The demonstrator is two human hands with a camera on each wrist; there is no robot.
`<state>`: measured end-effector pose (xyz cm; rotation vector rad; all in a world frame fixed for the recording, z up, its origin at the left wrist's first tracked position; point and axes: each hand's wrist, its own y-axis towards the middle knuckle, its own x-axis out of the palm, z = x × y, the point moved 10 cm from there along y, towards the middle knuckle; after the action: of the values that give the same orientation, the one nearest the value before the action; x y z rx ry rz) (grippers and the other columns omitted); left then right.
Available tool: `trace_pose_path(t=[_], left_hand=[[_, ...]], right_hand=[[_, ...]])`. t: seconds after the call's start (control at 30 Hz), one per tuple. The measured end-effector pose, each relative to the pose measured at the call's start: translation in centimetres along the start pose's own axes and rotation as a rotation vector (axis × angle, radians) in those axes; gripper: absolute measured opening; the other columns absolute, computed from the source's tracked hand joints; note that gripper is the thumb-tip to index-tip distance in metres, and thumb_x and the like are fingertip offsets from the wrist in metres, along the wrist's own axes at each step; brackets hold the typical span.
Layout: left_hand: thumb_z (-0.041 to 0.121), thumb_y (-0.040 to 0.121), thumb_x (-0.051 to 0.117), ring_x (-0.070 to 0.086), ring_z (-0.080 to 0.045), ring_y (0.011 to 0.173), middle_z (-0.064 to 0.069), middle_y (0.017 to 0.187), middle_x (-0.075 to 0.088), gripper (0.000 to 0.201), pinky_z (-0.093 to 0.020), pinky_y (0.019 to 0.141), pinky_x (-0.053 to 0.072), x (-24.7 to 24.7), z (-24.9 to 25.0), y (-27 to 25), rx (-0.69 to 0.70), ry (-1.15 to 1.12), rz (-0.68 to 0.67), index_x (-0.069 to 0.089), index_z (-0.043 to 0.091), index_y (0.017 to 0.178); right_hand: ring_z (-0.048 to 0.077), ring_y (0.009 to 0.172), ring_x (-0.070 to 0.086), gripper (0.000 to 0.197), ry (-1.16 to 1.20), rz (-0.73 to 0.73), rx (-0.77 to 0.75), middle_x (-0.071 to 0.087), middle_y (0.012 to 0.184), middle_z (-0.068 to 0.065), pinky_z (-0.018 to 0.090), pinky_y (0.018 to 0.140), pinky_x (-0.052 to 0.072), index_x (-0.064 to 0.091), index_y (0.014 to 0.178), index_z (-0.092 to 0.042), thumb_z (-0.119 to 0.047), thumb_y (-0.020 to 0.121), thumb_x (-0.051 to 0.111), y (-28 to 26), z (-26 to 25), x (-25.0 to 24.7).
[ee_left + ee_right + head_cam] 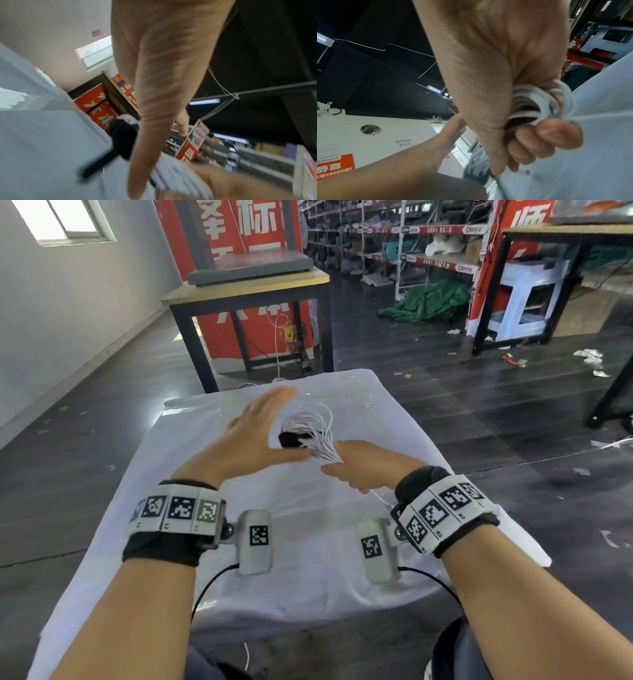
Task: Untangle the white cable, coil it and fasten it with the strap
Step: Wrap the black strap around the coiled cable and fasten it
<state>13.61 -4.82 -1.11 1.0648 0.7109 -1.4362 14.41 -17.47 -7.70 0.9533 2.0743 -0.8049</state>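
The white cable (313, 421) is coiled into a bundle of several loops above the white-covered table (308, 559). A black strap (291, 440) wraps its middle. My right hand (363, 467) grips the near end of the coil in a fist. In the right wrist view its fingers (556, 134) curl round the cable loops (537, 104). A short cable tail (378, 497) sticks out by that wrist. My left hand (263, 429) is to the left of the coil with blurred, straight fingers, its thumb against the strap (122, 136). The cable (173, 175) runs beneath the thumb.
A wooden table with a dark frame (246, 292) stands beyond the far edge, in front of red banners. Storage shelves (411, 241) line the back. A green cloth (428, 299) and paper scraps lie on the dark floor. A second desk (565, 237) is at right.
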Motion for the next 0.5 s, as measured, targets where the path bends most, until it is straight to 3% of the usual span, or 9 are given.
trace_pose_path(t=[0.1,0.17,0.23,0.3,0.37,0.4,0.43,0.47,0.5], left_hand=[[0.051,0.07,0.076,-0.021,-0.014,0.144,0.018,0.159,-0.01,0.111,-0.048,0.115,-0.01,3.3,2.6,0.0,0.253,0.421,-0.102,-0.001,0.044,0.149],[0.043,0.071,0.078,-0.025,-0.016,0.143,0.016,0.16,-0.007,0.1,-0.049,0.114,-0.013,4.9,2.7,-0.1,0.318,0.561,-0.095,0.014,0.041,0.148],[0.036,0.077,0.074,-0.012,-0.018,0.148,0.013,0.158,0.019,0.06,-0.048,0.116,-0.012,5.2,2.8,-0.3,0.343,0.577,-0.064,0.046,0.032,0.131],[0.034,0.084,0.064,0.019,-0.015,0.146,0.009,0.131,0.057,0.021,-0.044,0.118,-0.008,4.6,3.1,-0.3,0.341,0.541,-0.013,0.06,0.025,0.103],[0.034,0.087,0.057,0.053,-0.013,0.122,0.007,0.099,0.069,0.009,-0.037,0.12,0.002,3.8,2.9,-0.2,0.301,0.498,0.01,0.061,0.026,0.085],[0.035,0.089,0.055,0.059,-0.015,0.111,0.006,0.089,0.069,0.012,-0.034,0.119,0.011,3.5,2.7,-0.1,0.255,0.476,0.001,0.058,0.027,0.08],[0.038,0.09,0.054,0.061,-0.018,0.106,0.006,0.084,0.068,0.015,-0.033,0.112,0.026,3.2,2.3,-0.1,0.205,0.452,-0.001,0.053,0.028,0.078],[0.04,0.09,0.054,0.062,-0.021,0.102,0.007,0.08,0.065,0.017,-0.032,0.095,0.041,2.8,2.0,-0.2,0.168,0.435,0.011,0.049,0.03,0.078],[0.042,0.09,0.054,0.063,-0.023,0.094,0.008,0.075,0.061,0.018,-0.031,0.075,0.043,2.5,2.0,-0.3,0.15,0.425,0.029,0.046,0.032,0.078]], right_hand=[[0.024,0.07,0.056,0.024,-0.054,0.005,-0.059,0.055,0.084,0.008,0.026,0.056,0.046,0.05,0.111,-0.009,-0.03,0.098,0.048,-0.3,-1.4,0.5],[0.022,0.068,0.054,0.021,-0.102,0.011,-0.132,0.051,0.081,0.002,0.022,0.05,0.043,0.052,0.111,-0.01,-0.025,0.096,0.053,-0.4,-2.7,0.7],[0.019,0.063,0.051,0.018,-0.137,0.031,-0.177,0.049,0.08,0.0,0.019,0.046,0.04,0.052,0.109,-0.014,-0.023,0.094,0.057,-0.5,-3.3,0.5],[0.015,0.057,0.049,0.014,-0.114,0.053,-0.196,0.05,0.076,-0.001,0.014,0.042,0.038,0.054,0.099,-0.014,-0.023,0.091,0.061,-0.5,-3.3,0.1],[0.009,0.055,0.046,0.016,-0.116,0.078,-0.207,0.049,0.072,-0.005,0.011,0.041,0.035,0.058,0.098,-0.01,-0.023,0.09,0.063,-0.3,-3.2,-0.3],[0.009,0.057,0.046,0.017,-0.12,0.098,-0.214,0.049,0.072,-0.006,0.013,0.043,0.035,0.058,0.097,-0.011,-0.024,0.089,0.064,-0.2,-3.2,-0.5],[0.01,0.06,0.047,0.016,-0.124,0.119,-0.222,0.05,0.073,-0.006,0.015,0.047,0.033,0.057,0.095,-0.011,-0.025,0.089,0.064,-0.1,-3.2,-0.7],[0.013,0.065,0.048,0.017,-0.124,0.14,-0.231,0.051,0.075,-0.005,0.019,0.051,0.033,0.057,0.093,-0.011,-0.026,0.089,0.064,0.0,-3.3,-0.9],[0.015,0.069,0.05,0.018,-0.122,0.155,-0.235,0.053,0.077,-0.003,0.021,0.054,0.034,0.058,0.093,-0.011,-0.026,0.088,0.064,0.0,-3.4,-1.1]])
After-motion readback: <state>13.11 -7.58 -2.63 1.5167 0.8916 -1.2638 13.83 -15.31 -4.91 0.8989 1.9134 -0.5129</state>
